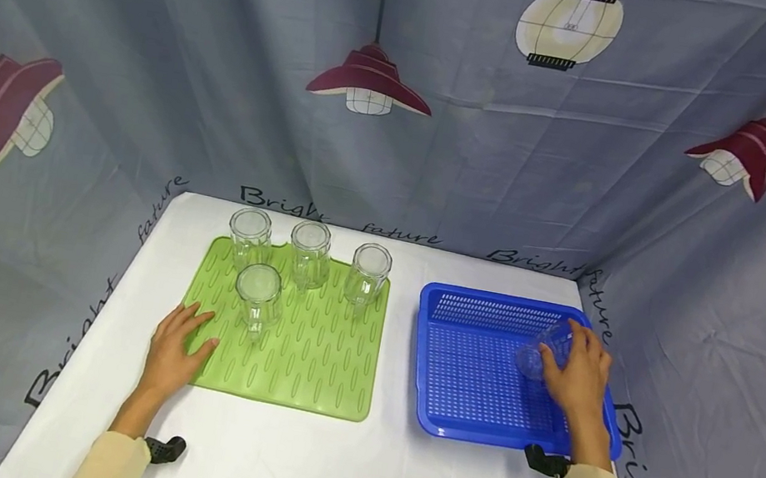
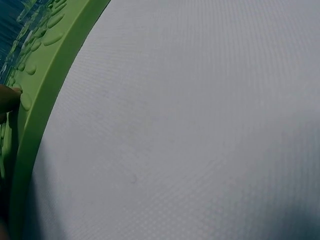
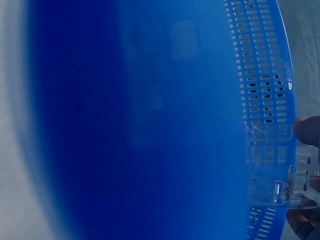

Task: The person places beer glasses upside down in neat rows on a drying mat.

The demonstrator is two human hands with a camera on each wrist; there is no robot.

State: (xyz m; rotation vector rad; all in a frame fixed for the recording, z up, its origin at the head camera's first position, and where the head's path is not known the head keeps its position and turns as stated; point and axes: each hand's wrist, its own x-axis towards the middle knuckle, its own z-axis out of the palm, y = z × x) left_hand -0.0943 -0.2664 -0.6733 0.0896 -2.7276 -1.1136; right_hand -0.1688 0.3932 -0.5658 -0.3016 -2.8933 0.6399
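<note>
My right hand (image 1: 577, 373) grips a clear glass mug (image 1: 528, 361) inside the blue basket (image 1: 457, 432), near its right side. In the right wrist view, fingertips (image 3: 307, 131) show at the glass, against the perforated basket wall. My left hand (image 1: 175, 352) rests on the left edge of a green ridged mat (image 1: 308, 370), fingers spread and holding nothing. On that mat stand several clear glass mugs: a front one (image 1: 259, 296) closest to the left hand, and a back row with a left (image 1: 250, 238), a middle (image 1: 309, 256) and a right mug (image 1: 368, 274).
Mat and basket lie side by side on a white table (image 1: 328, 475), with a strip of white between them. Grey curtains (image 1: 440, 172) printed with lamps and lettering hang behind and at both sides. A black wrist device (image 1: 165, 449) sits on the left wrist.
</note>
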